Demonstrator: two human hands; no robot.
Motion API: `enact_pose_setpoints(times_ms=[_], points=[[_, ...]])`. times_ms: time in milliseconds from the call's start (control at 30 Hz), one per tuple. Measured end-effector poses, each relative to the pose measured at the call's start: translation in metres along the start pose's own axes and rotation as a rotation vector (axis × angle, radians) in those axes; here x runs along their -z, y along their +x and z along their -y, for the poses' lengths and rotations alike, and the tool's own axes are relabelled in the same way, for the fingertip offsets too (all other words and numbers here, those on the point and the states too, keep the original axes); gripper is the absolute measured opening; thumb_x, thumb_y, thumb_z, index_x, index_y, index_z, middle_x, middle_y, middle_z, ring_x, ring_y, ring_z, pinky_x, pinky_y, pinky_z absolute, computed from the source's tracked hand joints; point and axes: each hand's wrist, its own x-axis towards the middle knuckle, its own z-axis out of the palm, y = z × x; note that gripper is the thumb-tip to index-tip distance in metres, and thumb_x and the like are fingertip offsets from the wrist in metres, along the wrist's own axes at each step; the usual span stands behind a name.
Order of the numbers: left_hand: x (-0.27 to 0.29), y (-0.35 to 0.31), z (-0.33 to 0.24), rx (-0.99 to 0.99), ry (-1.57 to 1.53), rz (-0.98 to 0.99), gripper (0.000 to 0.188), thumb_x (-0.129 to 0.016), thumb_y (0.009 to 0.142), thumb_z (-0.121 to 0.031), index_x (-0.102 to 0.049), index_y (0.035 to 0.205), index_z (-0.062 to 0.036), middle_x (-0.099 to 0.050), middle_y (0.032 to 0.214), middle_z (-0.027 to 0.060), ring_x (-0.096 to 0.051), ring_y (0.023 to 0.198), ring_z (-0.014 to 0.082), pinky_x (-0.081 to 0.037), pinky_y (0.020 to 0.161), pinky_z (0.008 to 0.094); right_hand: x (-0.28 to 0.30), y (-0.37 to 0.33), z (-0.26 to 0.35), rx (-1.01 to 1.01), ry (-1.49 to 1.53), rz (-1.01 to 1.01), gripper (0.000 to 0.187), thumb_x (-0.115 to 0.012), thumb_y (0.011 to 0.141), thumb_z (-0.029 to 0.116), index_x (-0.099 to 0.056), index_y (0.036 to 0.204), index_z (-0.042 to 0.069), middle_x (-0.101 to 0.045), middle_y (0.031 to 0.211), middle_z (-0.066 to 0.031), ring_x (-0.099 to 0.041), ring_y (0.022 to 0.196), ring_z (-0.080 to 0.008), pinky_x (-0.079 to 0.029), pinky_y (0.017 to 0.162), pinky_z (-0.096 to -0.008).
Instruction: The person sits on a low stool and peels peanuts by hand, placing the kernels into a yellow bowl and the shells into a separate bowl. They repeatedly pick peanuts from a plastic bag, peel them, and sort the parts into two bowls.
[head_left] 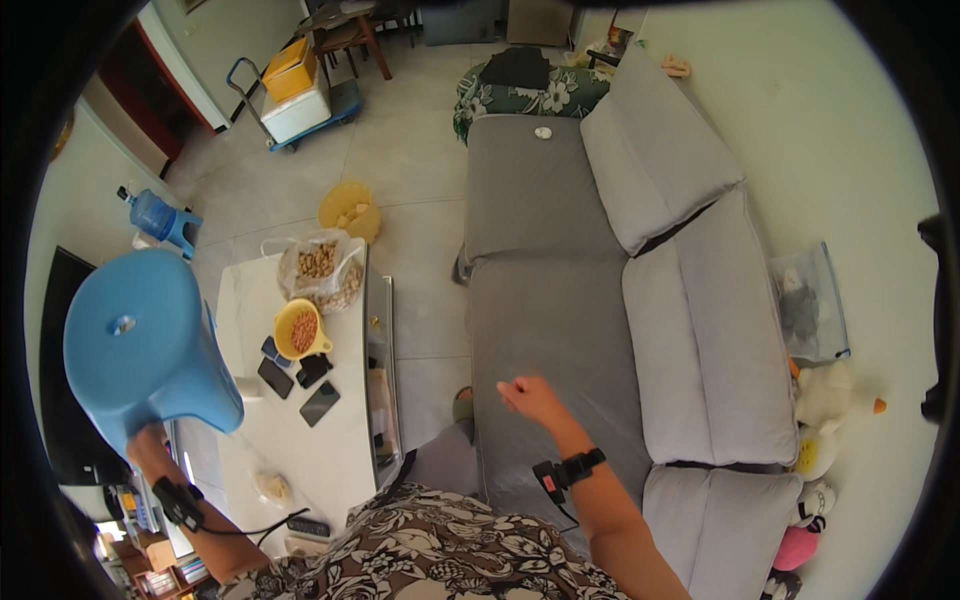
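head view: left hand (150,440) clamped on raised blue stool (140,345)
right hand (530,397): loose, empty, above sofa (540,300)
tip: keep stool level, clear of table (300,440)

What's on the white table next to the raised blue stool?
On the white table: a yellow bowl of nuts, a clear bag of nuts, three dark phones and a small bag. The blue stool, held by the left hand, covers the table's left edge.

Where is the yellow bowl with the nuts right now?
In the head view, the yellow bowl stands on the white table, left of the grey sofa, between the plastic bag of nuts and the dark phones.
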Motion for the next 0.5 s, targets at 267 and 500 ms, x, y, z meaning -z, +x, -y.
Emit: enact_pose_setpoints(times_ms=[267, 500], points=[[-0.237, 0.094, 0.078, 0.078, -0.061, 0.160, 0.045, -0.027, 0.091, -0.031, -0.043, 0.123, -0.0042, -0.041, 0.127, 0.0073, -0.042, 0.114, 0.0247, -0.031, 0.099, 0.0391, 0.049, 0.025, -0.005, -0.183, 0.116, -0.064, 0.043, -0.053, 0.087, 0.039, -0.058, 0.064, 0.003, -0.054, 0.058, -0.0026, -0.050, 0.055, -0.0113, -0.041, 0.055, -0.0289], [-0.409, 0.163, 0.202, 0.102, -0.184, 0.154, 0.054, -0.025, 0.090, -0.033, -0.038, 0.133, -0.0028, -0.035, 0.142, 0.0086, -0.036, 0.127, 0.0268, -0.024, 0.107, 0.0403, 0.031, 0.136, 0.045, -0.127, 0.155, 0.019, 0.040, -0.050, 0.089, 0.036, -0.060, 0.066, 0.004, -0.057, 0.061, -0.0028, -0.048, 0.054, -0.0091, -0.041, 0.053, -0.0267]])
